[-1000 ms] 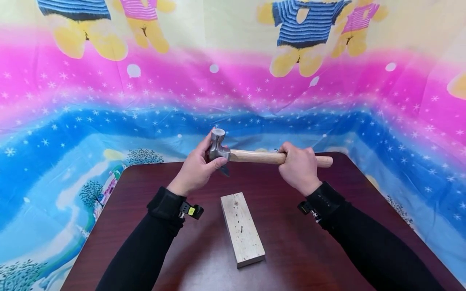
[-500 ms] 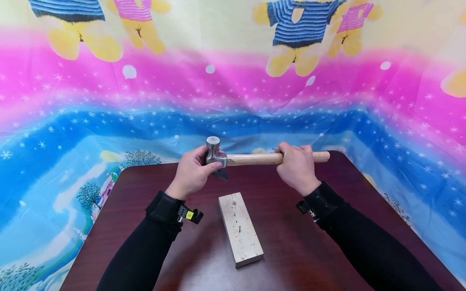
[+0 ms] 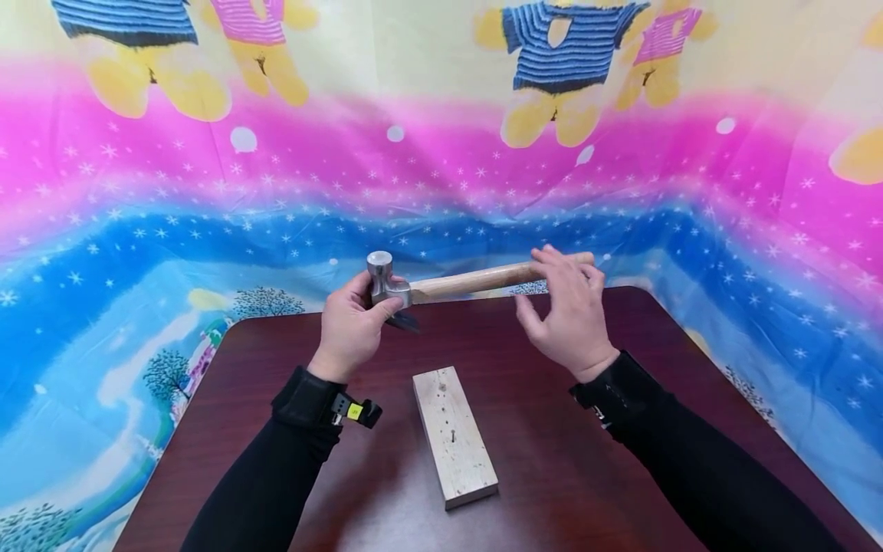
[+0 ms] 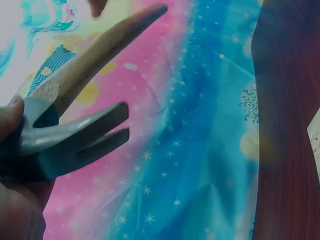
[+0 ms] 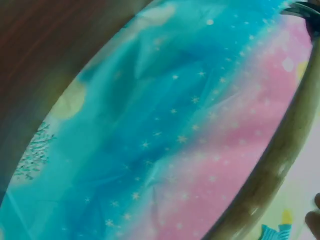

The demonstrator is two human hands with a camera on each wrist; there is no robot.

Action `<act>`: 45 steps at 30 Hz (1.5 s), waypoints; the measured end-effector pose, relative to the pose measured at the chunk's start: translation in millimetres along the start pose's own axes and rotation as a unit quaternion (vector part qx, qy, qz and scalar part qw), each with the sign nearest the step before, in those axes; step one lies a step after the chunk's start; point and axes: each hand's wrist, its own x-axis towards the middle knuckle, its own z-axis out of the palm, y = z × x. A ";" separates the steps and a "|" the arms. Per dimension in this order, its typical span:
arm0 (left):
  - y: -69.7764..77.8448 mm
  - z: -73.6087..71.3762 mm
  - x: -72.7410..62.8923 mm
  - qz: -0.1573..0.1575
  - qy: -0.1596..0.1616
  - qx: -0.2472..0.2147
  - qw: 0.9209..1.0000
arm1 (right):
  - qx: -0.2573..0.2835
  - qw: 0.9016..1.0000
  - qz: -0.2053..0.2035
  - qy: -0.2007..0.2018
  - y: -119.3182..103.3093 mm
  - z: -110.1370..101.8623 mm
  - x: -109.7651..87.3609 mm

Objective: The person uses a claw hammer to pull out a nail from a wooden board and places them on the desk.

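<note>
My left hand (image 3: 347,328) grips a claw hammer (image 3: 476,281) by its steel head, thumb across the near side. The striking face points up and the claw (image 4: 92,135) points down, its split showing in the left wrist view. The pale wooden handle (image 5: 280,162) reaches to the right, its end slightly raised. Beside that end my right hand (image 3: 571,322) is spread, thumb apart and fingertips behind or next to the handle. A wooden block (image 3: 458,464) lies on the table below the hands, with a nail (image 3: 452,436) standing in it.
The dark red-brown table (image 3: 566,475) has rounded far corners. Close behind it hangs a printed cloth (image 3: 441,176) in pink and blue, running round the sides too. Several small dark holes or marks line the block's top.
My right hand has loosened from the handle and spread its fingers. The hammer, held in my left hand, has moved a little left, and its handle end has tipped up.
</note>
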 end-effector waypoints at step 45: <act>-4.6 21.6 -19.6 0.133 -0.006 -0.021 0.991 | 0.680 0.520 0.516 -0.036 11.3 19.5 17.6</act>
